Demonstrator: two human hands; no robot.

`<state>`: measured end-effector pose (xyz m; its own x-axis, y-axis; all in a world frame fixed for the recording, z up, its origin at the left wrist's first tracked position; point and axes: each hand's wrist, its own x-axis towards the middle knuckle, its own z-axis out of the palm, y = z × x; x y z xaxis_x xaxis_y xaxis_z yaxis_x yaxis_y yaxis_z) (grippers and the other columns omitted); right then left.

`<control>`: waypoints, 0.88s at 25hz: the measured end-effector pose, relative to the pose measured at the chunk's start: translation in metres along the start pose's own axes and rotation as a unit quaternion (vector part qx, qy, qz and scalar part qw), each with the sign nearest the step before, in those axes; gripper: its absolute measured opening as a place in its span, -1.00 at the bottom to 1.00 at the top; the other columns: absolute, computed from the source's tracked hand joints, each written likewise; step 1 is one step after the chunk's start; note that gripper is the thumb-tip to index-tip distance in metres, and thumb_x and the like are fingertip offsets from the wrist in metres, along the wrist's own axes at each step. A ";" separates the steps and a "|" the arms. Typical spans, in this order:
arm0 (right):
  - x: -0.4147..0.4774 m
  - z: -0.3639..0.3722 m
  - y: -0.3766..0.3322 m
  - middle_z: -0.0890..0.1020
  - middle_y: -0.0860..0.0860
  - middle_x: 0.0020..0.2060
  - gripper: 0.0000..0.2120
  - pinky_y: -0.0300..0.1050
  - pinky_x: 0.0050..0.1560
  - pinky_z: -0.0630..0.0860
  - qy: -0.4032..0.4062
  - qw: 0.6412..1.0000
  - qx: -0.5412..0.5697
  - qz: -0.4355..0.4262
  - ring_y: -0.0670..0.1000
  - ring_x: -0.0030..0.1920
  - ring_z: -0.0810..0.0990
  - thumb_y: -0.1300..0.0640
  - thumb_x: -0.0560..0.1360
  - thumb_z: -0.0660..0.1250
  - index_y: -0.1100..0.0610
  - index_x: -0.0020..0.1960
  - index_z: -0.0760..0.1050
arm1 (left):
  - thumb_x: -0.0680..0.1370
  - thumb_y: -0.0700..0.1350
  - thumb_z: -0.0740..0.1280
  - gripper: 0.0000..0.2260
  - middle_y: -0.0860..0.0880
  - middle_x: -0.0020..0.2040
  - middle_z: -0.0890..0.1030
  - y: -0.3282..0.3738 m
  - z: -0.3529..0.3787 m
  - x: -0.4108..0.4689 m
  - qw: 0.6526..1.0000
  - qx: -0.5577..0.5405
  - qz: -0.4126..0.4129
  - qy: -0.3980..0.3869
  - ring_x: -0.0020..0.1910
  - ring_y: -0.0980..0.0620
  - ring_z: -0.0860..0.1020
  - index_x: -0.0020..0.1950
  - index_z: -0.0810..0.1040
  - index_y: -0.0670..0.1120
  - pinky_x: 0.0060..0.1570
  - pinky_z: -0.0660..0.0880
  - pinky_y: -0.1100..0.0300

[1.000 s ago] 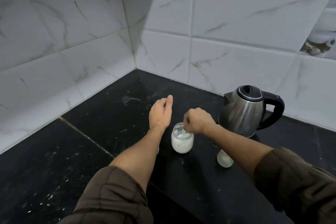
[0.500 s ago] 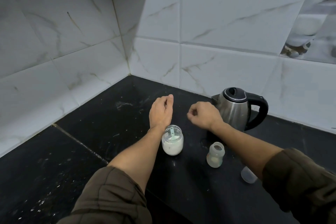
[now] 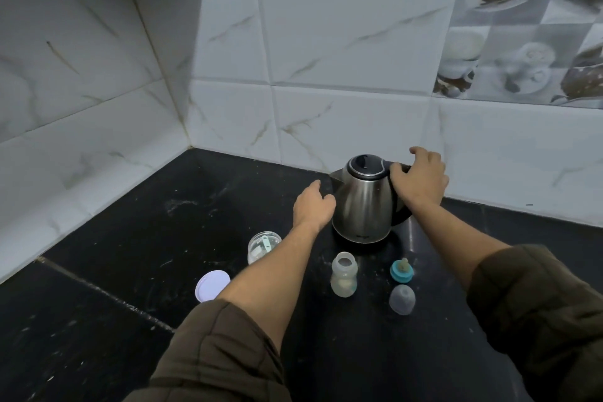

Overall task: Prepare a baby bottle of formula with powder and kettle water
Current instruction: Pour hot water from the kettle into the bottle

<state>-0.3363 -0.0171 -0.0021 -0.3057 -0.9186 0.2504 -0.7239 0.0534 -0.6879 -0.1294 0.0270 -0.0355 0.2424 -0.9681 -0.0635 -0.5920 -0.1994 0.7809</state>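
A steel kettle [image 3: 362, 202] with a black lid stands near the back wall. My right hand [image 3: 419, 178] lies over its black handle, thumb toward the lid, fingers curled around it. My left hand [image 3: 313, 206] hovers open beside the spout and holds nothing. In front of the kettle stands the open baby bottle [image 3: 343, 274] with some pale powder at its bottom. A glass powder jar [image 3: 264, 246] with a green scoop inside sits to the left, partly behind my left forearm.
On the black counter [image 3: 130, 238], the jar's pale lid [image 3: 212, 285] lies at the left. A teal teat ring [image 3: 402, 270] and a clear bottle cap [image 3: 402, 299] sit right of the bottle. White tiled walls meet in a corner at the back left.
My right hand left the jar and moved right and back onto the kettle handle. My left hand moved forward to the spout. The view tilted up and right.
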 end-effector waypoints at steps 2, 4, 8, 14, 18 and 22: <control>0.007 -0.001 0.009 0.47 0.16 0.45 -0.38 0.16 0.42 0.31 -0.070 0.997 -0.020 0.021 0.23 0.48 0.38 -0.21 0.58 0.28 0.13 0.51 0.41 | 0.60 -0.10 0.24 -0.48 -0.09 0.50 0.49 0.004 0.010 0.000 0.999 -0.021 -0.019 -0.027 0.49 -0.14 0.43 0.59 0.36 -0.08 0.46 0.36 0.04; 0.014 -0.002 0.018 0.55 0.14 0.38 -0.31 0.12 0.31 0.42 -0.132 0.990 0.003 0.039 0.23 0.41 0.47 -0.35 0.55 0.26 0.12 0.48 0.44 | 0.60 -0.10 0.22 -0.57 -0.05 0.35 0.61 0.008 0.019 0.001 0.998 -0.045 -0.021 -0.047 0.39 -0.13 0.51 0.48 0.50 -0.01 0.35 0.42 0.07; 0.023 -0.003 0.031 0.62 0.06 0.20 -0.33 0.03 0.15 0.49 -0.148 0.987 0.058 0.035 0.16 0.25 0.57 -0.43 0.47 0.35 0.10 0.28 0.51 | 0.56 -0.06 0.17 -0.63 -0.05 0.18 0.66 0.010 0.034 0.011 0.996 -0.073 -0.036 -0.046 0.24 -0.15 0.56 0.32 0.59 0.03 0.29 0.48 -0.02; 0.027 0.000 0.048 0.72 0.03 -0.15 -0.25 0.04 0.03 0.60 -0.176 0.973 0.141 0.043 0.07 -0.08 0.68 -0.48 0.28 0.51 0.23 -0.04 0.62 | 0.52 -0.16 0.14 -0.61 -0.07 0.15 0.66 0.007 0.039 0.027 0.997 -0.072 -0.026 -0.025 0.20 -0.16 0.54 0.22 0.63 0.05 0.26 0.48 0.01; 0.028 -0.004 0.047 0.68 0.05 -0.39 -0.34 -0.05 -0.07 0.57 -0.219 0.960 0.163 0.071 0.03 -0.29 0.66 -0.45 0.24 0.57 0.18 -0.33 0.59 | 0.53 -0.22 0.11 -0.56 -0.01 0.22 0.65 0.005 0.037 0.031 0.995 -0.087 -0.013 -0.038 0.24 -0.09 0.52 0.24 0.64 0.06 0.23 0.43 0.07; 0.027 0.007 0.043 0.56 0.08 -0.48 -0.26 -0.02 -0.15 0.50 -0.159 0.957 0.212 0.116 0.07 -0.39 0.56 -0.58 0.20 0.47 0.12 -0.44 0.41 | 0.45 0.08 0.21 -0.72 0.13 0.12 0.71 -0.028 0.036 0.029 0.979 -0.188 -0.057 -0.050 0.25 -0.02 0.60 -0.08 0.70 0.36 0.36 0.47 -0.10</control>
<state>-0.3715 -0.0423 -0.0296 -0.1753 -0.9776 -0.1164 -0.3231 0.1688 -0.9312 -0.1331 -0.0010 -0.0812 0.2028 -0.9567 -0.2087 -0.2358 -0.2546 0.9379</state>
